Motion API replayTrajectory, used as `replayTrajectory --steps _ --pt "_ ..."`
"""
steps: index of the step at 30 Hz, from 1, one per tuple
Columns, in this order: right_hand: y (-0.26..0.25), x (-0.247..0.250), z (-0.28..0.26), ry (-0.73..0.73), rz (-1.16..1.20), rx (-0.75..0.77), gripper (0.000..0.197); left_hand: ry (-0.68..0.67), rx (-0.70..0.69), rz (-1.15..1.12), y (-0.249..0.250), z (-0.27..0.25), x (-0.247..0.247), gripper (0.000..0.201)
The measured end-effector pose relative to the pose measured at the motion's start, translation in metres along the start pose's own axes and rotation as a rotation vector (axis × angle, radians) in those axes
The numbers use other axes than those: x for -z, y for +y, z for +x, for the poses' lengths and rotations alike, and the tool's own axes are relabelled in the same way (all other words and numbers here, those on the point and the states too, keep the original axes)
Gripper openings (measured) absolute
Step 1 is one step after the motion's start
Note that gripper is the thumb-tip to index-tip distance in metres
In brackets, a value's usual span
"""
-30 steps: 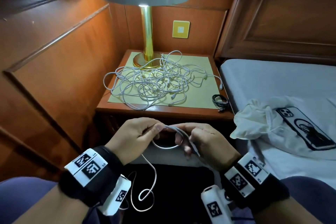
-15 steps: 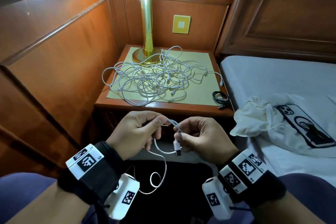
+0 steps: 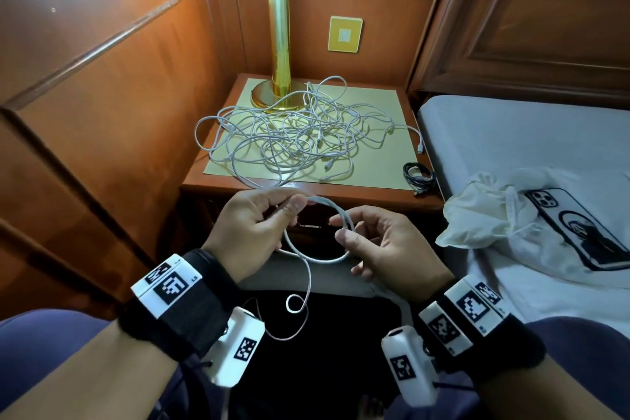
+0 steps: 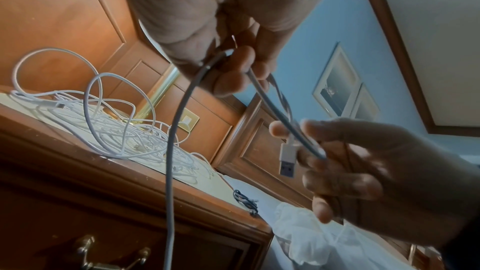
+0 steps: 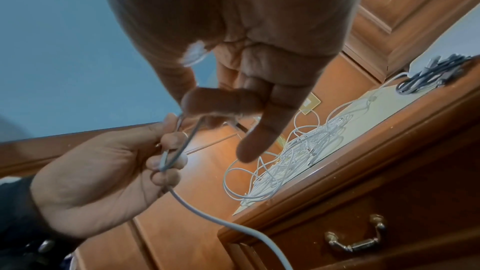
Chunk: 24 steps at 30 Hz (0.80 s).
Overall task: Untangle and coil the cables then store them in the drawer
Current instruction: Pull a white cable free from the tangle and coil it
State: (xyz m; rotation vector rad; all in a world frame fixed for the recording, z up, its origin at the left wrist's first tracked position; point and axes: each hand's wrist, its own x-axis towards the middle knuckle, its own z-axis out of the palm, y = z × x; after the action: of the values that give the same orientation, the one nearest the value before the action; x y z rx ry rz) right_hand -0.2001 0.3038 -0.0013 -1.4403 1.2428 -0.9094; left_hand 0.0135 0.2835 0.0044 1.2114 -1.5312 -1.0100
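Hands work together above the lap: the left hand (image 3: 252, 228) pinches the top of a white cable (image 3: 308, 257) loop to fix its size, while the right hand (image 3: 385, 249) pinches the plug end against the loop, apparently laying a turn. Its loose tail hangs below. Behind, the tangled cables (image 3: 296, 136) wait on the bench (image 3: 409, 187), near a coiled black cable (image 3: 419, 176); the drawer (image 5: 363, 233) is shut.

My white-shaded brass table lamp (image 3: 278, 20) throws warm light over the wooden nightstand top (image 3: 211, 177); below it my lap falls into deep shadow. Both wrist views bend at the edges, my nearer palms dim and soft.
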Motion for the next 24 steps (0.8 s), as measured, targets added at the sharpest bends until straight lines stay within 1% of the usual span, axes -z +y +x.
replayTrajectory --steps 2,4,6,9,11,12,14,16,18,21,23,24 --pt "-0.003 0.001 0.0 0.017 0.033 0.018 0.009 0.009 -0.019 0.011 0.003 0.001 0.001 0.012" --pt "-0.006 0.003 0.001 0.01 0.098 0.028 0.016 0.002 -0.038 0.011 0.003 0.002 0.002 0.01" --pt "-0.01 0.004 0.002 -0.036 0.192 -0.011 0.019 -0.026 -0.057 -0.009 0.004 0.003 0.003 0.015" --pt "-0.011 0.001 -0.001 -0.143 0.273 -0.058 0.025 -0.08 -0.109 -0.023 0.008 0.001 0.001 0.021" --pt "-0.01 -0.001 -0.001 -0.18 0.273 -0.047 0.024 -0.1 -0.133 -0.004 0.007 0.002 0.0 0.019" --pt "-0.01 -0.001 -0.001 -0.175 0.262 -0.039 0.023 -0.105 -0.14 0.013 0.005 0.003 0.002 0.017" --pt "-0.011 0.002 0.002 -0.128 0.301 -0.033 0.019 -0.132 -0.177 0.089 0.002 0.006 0.005 0.02" --pt "-0.013 0.009 0.005 -0.063 0.451 -0.05 0.022 -0.196 -0.203 0.174 -0.002 0.008 0.007 0.022" --pt "-0.016 0.02 0.008 0.018 0.584 -0.068 0.026 -0.221 -0.18 0.219 -0.006 0.012 0.013 0.019" --pt "-0.018 0.044 0.011 0.168 0.706 -0.089 0.02 -0.16 -0.095 0.289 -0.013 0.024 0.036 0.021" --pt "-0.017 0.056 0.01 0.223 0.748 -0.098 0.019 -0.068 -0.051 0.354 -0.017 0.032 0.053 0.019" --pt "-0.017 0.059 0.01 0.23 0.75 -0.096 0.021 0.001 -0.042 0.393 -0.019 0.034 0.057 0.019"
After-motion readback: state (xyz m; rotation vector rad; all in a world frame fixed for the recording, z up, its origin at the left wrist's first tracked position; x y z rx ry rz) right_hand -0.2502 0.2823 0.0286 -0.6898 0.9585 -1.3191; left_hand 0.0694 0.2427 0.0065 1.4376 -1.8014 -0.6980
